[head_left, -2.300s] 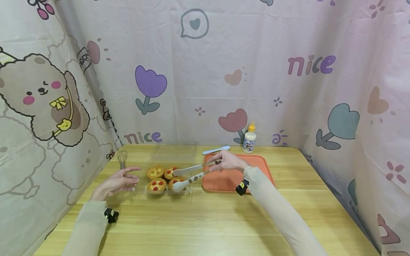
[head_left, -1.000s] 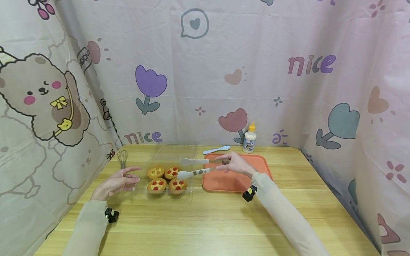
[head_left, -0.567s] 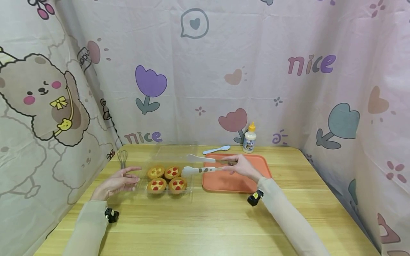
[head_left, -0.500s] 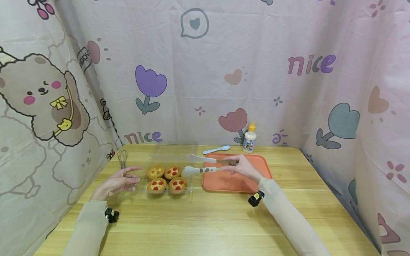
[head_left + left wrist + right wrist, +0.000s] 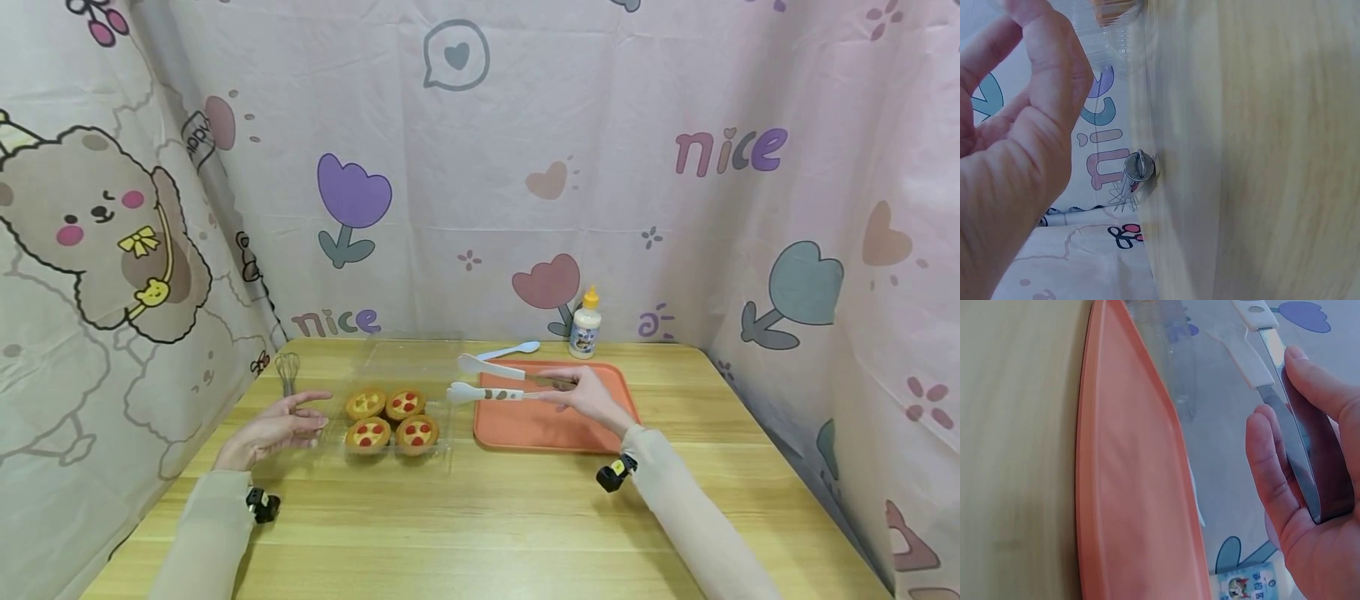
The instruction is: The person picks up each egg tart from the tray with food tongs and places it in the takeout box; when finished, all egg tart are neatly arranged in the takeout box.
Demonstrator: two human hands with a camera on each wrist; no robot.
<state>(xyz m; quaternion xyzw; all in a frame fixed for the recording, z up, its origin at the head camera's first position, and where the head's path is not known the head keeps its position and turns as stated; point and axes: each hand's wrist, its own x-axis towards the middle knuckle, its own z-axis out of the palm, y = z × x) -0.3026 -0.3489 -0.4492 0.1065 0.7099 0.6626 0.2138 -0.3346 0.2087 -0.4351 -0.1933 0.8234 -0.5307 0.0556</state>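
My right hand (image 5: 588, 396) holds a pair of tongs (image 5: 498, 393) with white tips and metal arms, gripped between thumb and fingers. The tips are spread apart with nothing between them, over the left edge of the orange tray (image 5: 525, 427). In the right wrist view the metal bend of the tongs (image 5: 1319, 487) lies against the palm. Several tarts (image 5: 417, 434) with red or yellow toppings sit in a clear plastic box (image 5: 450, 454), its lid (image 5: 408, 354) folded back. My left hand (image 5: 273, 429) is at the box's left side, fingers relaxed, fingertips close to its edge.
A whisk (image 5: 287, 372) lies behind my left hand. At the back of the table are a pale blue spoon (image 5: 517, 350) and a white bottle with a yellow cap (image 5: 585, 329). Printed curtains (image 5: 465, 167) enclose the wooden table (image 5: 487, 533).
My right hand has drawn the tongs rightward, from over the right-hand tarts to the tray's left edge. The tarts have stayed in the box, and my left hand has kept its place.
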